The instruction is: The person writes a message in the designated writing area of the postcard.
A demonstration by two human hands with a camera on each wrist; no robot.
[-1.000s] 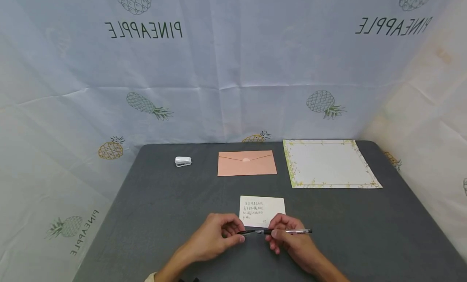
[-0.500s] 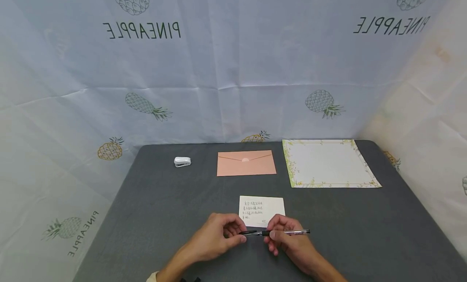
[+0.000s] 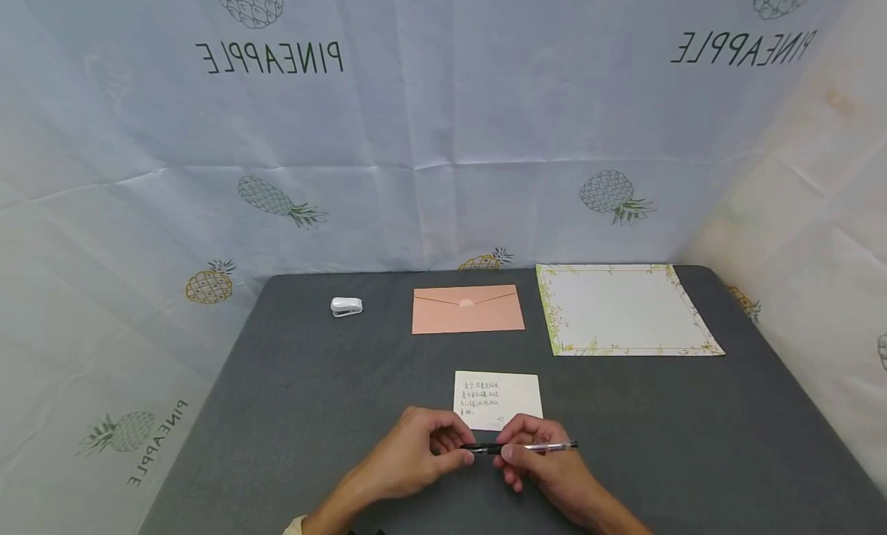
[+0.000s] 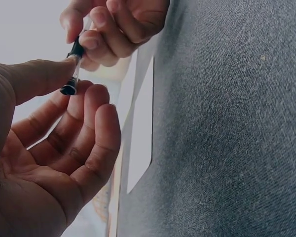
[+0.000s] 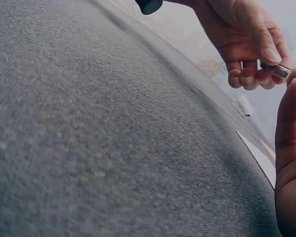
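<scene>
My left hand [image 3: 421, 456] pinches the black cap end of a pen [image 3: 552, 446] between thumb and fingers. At the other side, my right hand [image 3: 550, 464] grips the pen's barrel, its clear rear part sticking out to the right. The cap [image 4: 69, 89] shows between the left thumb and fingertips in the left wrist view, in line with the pen and apparently over its tip. Just behind both hands lies a white card [image 3: 493, 396] with handwriting; the hands sit at its near edge. In the right wrist view the right hand [image 5: 291, 163] hides most of the barrel.
A pink envelope [image 3: 467, 312] lies at the back middle of the dark table [image 3: 312, 381]. Left of it is a small white stapler [image 3: 346, 306]. A white sheet with a floral border [image 3: 627, 312] lies at the back right. Pineapple-print cloth [image 3: 430, 119] hangs behind and beside the table.
The right hand has moved left with the pen, and the gap between pen tip and cap has closed. Both hands have shifted slightly towards the near edge.
</scene>
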